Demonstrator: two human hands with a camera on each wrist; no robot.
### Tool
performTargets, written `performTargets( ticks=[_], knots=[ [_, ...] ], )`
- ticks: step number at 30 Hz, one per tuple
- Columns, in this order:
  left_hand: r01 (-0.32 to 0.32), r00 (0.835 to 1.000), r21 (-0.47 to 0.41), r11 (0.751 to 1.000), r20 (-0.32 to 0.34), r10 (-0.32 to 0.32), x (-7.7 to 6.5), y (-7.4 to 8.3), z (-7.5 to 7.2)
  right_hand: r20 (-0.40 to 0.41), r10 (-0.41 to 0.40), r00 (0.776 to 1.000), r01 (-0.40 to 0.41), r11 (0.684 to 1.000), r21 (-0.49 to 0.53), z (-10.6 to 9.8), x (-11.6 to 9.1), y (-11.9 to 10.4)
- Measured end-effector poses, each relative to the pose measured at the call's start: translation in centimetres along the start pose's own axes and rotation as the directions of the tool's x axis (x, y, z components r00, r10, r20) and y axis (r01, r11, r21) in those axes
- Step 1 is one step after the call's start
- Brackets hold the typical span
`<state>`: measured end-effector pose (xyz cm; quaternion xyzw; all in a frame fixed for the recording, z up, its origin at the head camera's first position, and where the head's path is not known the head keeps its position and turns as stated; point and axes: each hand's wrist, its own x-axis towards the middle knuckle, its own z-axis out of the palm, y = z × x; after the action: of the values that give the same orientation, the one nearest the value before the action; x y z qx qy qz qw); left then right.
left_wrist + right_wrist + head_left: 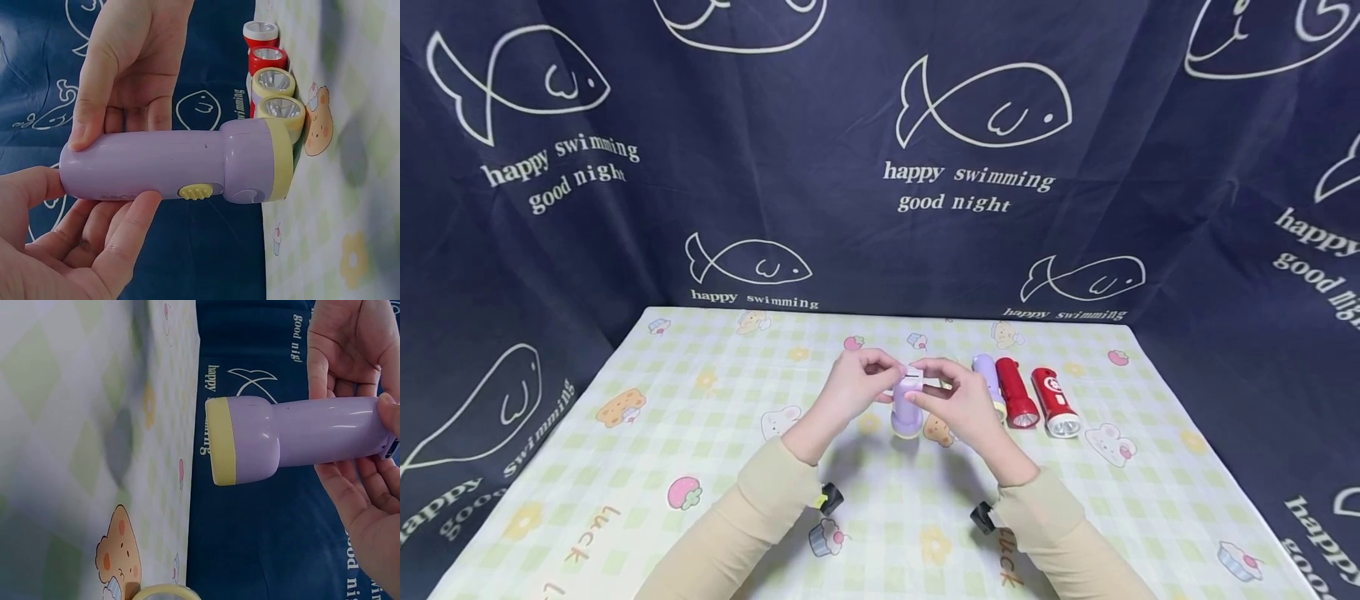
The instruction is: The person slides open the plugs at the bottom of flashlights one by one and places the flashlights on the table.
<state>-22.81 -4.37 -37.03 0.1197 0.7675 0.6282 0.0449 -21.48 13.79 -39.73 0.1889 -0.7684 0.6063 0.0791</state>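
Observation:
A lilac flashlight (907, 410) with a yellow rim hangs lens-down just over the tablecloth, between both hands. Its ribbed yellow switch (196, 191) faces the left wrist camera. My left hand (859, 385) pinches it near the tail end, with the thumb (389, 414) by a small dark slot (393, 448) there. From the other side my right hand (957, 398) holds the barrel, thumb and fingers around its upper part. The right hand partly hides the things behind it in the head view.
Right of the hands lie more flashlights: a lilac one (987, 375), a red one (1017, 393) and a red one with a white head (1054, 400). A second lilac one (281, 109) shows in the left wrist view. A dark curtain (865, 250) hangs behind the table.

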Motion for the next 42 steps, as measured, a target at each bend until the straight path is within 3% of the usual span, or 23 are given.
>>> performTargets(
  ticks=[12, 18, 31, 37, 42],
  knots=[
    [0.015, 1.000, 0.034, 0.999, 0.002, -0.015, 0.1, 0.1, 0.1, 0.003, 0.033, 0.999, -0.032, 0.999, -0.009, 0.1, 0.1, 0.1],
    [0.019, 1.000, 0.000, 1.000, 0.007, -0.019, 0.1, 0.0, 0.1, 0.007, 0.015, 1.000, -0.014, 1.000, -0.002, -0.1, 0.1, 0.1],
    [0.018, 1.000, -0.015, 1.000, 0.019, -0.017, 0.1, -0.3, 0.4, 0.003, 0.067, 0.998, -0.067, 0.997, -0.040, -0.2, -0.1, -0.3],
    [0.015, 1.000, -0.016, 1.000, 0.000, -0.015, 0.1, -0.4, 0.6, 0.028, 0.054, 0.998, -0.052, 0.997, -0.054, -0.3, -0.3, -1.8],
    [0.007, 1.000, -0.009, 1.000, -0.022, -0.007, 0.0, -0.4, 0.7, 0.027, 0.024, 0.999, -0.023, 0.999, -0.045, -0.3, -0.1, -0.3]
  ],
)
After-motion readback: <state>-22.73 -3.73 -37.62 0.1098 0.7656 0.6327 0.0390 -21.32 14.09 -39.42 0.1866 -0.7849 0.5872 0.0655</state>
